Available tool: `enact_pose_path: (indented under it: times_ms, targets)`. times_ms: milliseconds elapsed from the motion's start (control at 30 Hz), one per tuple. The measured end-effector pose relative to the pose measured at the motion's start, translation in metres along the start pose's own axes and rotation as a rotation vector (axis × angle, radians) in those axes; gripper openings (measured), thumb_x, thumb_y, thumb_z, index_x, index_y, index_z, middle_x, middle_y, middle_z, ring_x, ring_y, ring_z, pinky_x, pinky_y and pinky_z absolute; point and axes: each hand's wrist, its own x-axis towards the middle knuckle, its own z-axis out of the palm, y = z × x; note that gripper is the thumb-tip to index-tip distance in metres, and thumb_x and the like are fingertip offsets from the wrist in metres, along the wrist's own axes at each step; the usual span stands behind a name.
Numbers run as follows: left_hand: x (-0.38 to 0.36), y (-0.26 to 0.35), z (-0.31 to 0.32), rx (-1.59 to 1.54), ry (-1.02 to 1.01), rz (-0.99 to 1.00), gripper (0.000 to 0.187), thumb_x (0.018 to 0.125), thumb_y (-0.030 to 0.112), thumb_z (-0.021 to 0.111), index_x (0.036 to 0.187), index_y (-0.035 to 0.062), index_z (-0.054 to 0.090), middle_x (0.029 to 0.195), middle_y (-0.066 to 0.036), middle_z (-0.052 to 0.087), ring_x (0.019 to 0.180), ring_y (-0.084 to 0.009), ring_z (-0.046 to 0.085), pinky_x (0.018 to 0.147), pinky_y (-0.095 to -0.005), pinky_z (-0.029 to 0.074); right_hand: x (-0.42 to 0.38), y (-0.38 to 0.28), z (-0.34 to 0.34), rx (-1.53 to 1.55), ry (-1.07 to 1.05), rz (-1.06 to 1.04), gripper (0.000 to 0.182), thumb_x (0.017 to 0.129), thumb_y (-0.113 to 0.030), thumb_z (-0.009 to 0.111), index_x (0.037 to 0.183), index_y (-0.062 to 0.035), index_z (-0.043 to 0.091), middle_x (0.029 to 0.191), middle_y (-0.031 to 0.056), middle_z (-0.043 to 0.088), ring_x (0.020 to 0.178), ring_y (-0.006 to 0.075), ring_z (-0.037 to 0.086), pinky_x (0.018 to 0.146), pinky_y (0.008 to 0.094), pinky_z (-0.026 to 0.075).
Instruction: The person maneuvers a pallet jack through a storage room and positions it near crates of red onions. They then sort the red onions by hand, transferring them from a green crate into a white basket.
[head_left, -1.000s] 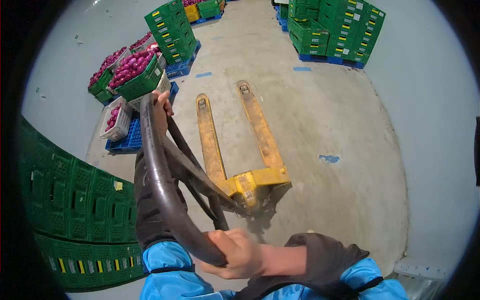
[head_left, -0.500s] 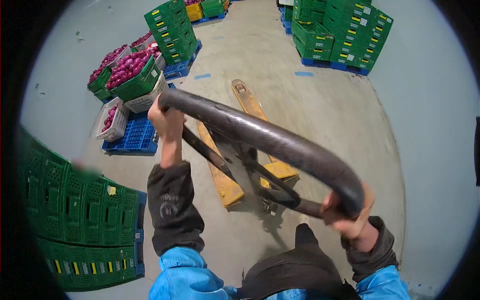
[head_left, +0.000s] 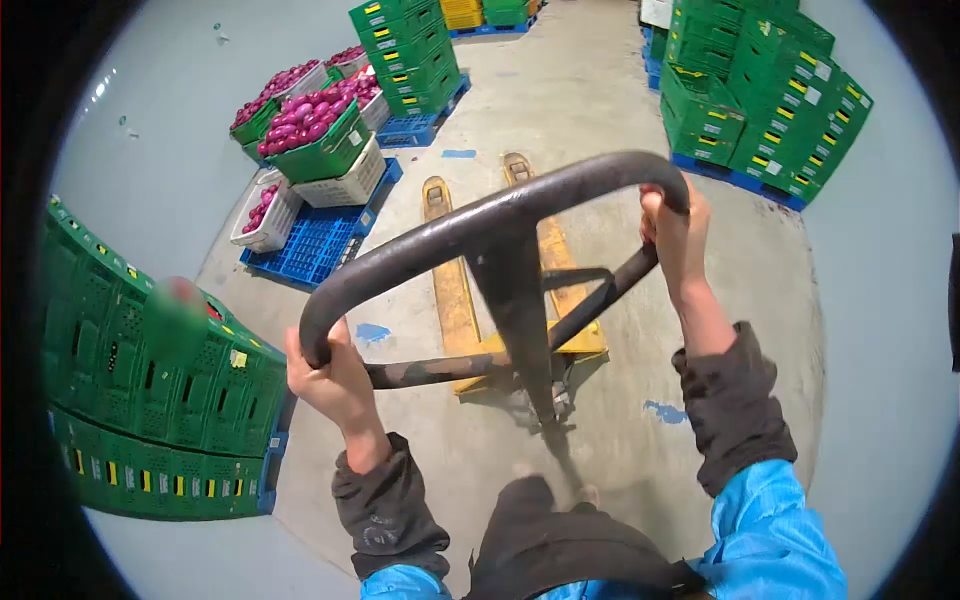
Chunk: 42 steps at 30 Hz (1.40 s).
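A dark, worn loop handle [head_left: 500,215] spans the middle of the view, its right side higher than its left. My left hand [head_left: 335,378] is wrapped round the loop's left end, and my right hand [head_left: 678,232] grips its upper right corner. Below the handle, a dark shaft runs down to a yellow pallet jack [head_left: 455,310]. The jack's two forks point away from me over the concrete floor, with nothing on them.
Green crates [head_left: 160,370] stand at the left. Beyond them, a blue pallet [head_left: 305,243] bears crates of purple produce [head_left: 305,122]. Green crate stacks stand at the back left [head_left: 408,55] and back right [head_left: 790,110]. A pale wall [head_left: 870,300] runs along the right.
The handle has swung from tilting down on the right to tilting up on the right. My left hand has moved down, my right hand up. The forks now point more straight ahead.
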Motion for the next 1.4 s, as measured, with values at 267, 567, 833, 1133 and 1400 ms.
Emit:
enact_pose_path:
  times_ms: [267, 567, 833, 1133, 1400]
  targets:
    - [0.007, -0.006, 0.031, -0.14, 0.005, -0.123, 0.02, 0.083, -0.001, 0.063, 0.076, 0.0066, 0.046, 0.061, 0.003, 0.044, 0.049, -0.0037, 0.041, 0.045, -0.0195, 0.033, 0.106, 0.079, 0.087, 0.003, -0.122, 0.051, 0.01, 0.08, -0.003, 0.052, 0.083, 0.0001, 0.061, 0.057, -0.0007, 0.05, 0.043, 0.0063, 0.046, 0.039, 0.0239, 0.037]
    - [0.057, -0.049, 0.038, 0.016, 0.095, -0.141, 0.018, 0.085, -0.006, 0.059, 0.079, 0.0061, 0.047, 0.066, 0.002, 0.044, 0.052, -0.0049, 0.041, 0.048, -0.0203, 0.035, 0.169, 0.121, 0.236, 0.192, -0.336, 0.065, 0.004, 0.079, -0.003, 0.057, 0.082, -0.0041, 0.06, 0.053, -0.002, 0.049, 0.042, 0.0065, 0.047, 0.039, 0.0235, 0.037]
    - [0.129, -0.103, 0.049, 0.063, 0.177, -0.213, 0.018, 0.085, -0.003, 0.059, 0.076, 0.0062, 0.046, 0.064, 0.002, 0.044, 0.051, -0.0053, 0.039, 0.046, -0.0214, 0.033, 0.197, 0.15, 0.344, 0.317, -0.445, 0.012, 0.003, 0.078, -0.005, 0.062, 0.08, -0.0065, 0.06, 0.058, -0.004, 0.051, 0.046, 0.0043, 0.048, 0.042, 0.0214, 0.039]
    - [0.23, -0.2, 0.043, 0.096, 0.12, -0.187, 0.02, 0.085, -0.002, 0.063, 0.077, 0.0074, 0.047, 0.063, 0.002, 0.046, 0.05, -0.0052, 0.042, 0.046, -0.0208, 0.032, 0.227, 0.187, 0.475, 0.27, -0.38, -0.093, 0.008, 0.074, -0.006, 0.066, 0.078, -0.002, 0.06, 0.063, -0.0006, 0.055, 0.059, 0.0083, 0.05, 0.057, 0.0258, 0.043]
    - [0.326, -0.3, 0.048, -0.075, 0.03, -0.197, 0.015, 0.084, 0.001, 0.065, 0.081, 0.0062, 0.051, 0.063, 0.004, 0.049, 0.05, -0.004, 0.044, 0.045, -0.0204, 0.034, 0.254, 0.205, 0.567, 0.286, -0.279, -0.057, 0.006, 0.076, -0.005, 0.066, 0.081, -0.0043, 0.063, 0.065, -0.0018, 0.058, 0.053, 0.0064, 0.052, 0.047, 0.0239, 0.042]
